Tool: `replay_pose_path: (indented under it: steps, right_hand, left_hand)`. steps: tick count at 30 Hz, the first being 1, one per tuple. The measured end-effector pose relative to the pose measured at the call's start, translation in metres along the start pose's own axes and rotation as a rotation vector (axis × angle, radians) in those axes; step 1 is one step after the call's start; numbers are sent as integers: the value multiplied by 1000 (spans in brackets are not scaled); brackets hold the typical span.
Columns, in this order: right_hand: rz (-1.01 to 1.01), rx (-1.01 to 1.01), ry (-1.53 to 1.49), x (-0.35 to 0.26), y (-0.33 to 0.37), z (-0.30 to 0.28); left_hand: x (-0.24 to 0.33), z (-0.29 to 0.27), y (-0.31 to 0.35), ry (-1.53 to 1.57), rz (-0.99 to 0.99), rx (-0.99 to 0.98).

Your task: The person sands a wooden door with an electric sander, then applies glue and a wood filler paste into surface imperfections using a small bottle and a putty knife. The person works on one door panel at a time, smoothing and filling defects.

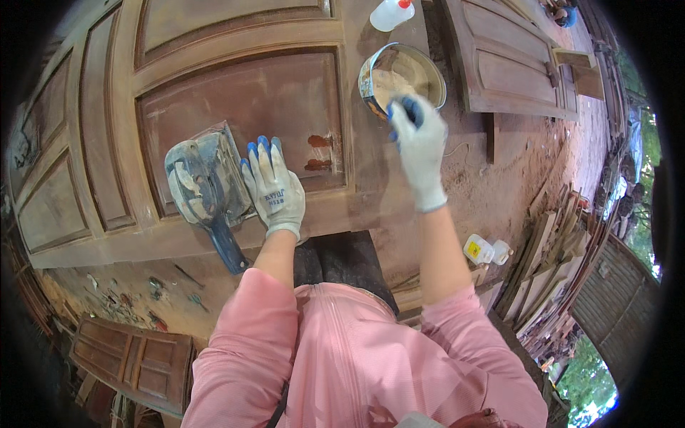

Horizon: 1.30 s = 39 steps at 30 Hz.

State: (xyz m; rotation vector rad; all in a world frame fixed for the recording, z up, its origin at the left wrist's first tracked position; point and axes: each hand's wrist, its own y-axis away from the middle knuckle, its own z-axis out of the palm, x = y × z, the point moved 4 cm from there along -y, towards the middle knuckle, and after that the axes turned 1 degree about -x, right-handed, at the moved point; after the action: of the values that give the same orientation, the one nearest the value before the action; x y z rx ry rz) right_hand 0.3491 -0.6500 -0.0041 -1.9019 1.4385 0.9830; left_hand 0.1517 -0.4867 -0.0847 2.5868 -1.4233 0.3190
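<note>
A brown panelled wooden door lies flat in front of me. My left hand, in a white glove with blue fingertips, rests on it with fingers stretched out, holding nothing. Close beside that hand, to its left, sits a dusty electric sander with a dark blue handle. My right hand, gloved the same way, hovers at the near rim of a round tub of pale tan material. Its fingers are curled together; anything in them is hidden. Two wet-looking reddish patches mark the door panel.
A white bottle with a red cap stands beyond the tub. Another panelled door lies at the far right, and a third at the lower left. White plastic bottles and stacked planks are on the right. Small tools litter the ground at left.
</note>
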Motion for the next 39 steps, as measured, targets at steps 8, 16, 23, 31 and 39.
replay_pose_path:
  steps: [8, 16, 23, 31, 39]
  right_hand:
    - [19, -181, 36, 21, 113, 62]
    - [-206, -165, 181, 22, 120, 77]
    - [-224, -170, 232, 22, 120, 80]
    - [-208, -144, 226, 22, 120, 81]
    - [-82, -103, 182, 23, 121, 73]
  left_hand:
    - [1, 0, -1, 14, 8, 8]
    - [-1, 4, 0, 4, 12, 14]
    - [0, 3, 0, 1, 10, 10]
    - [0, 3, 0, 13, 21, 18]
    - [0, 2, 0, 4, 20, 10]
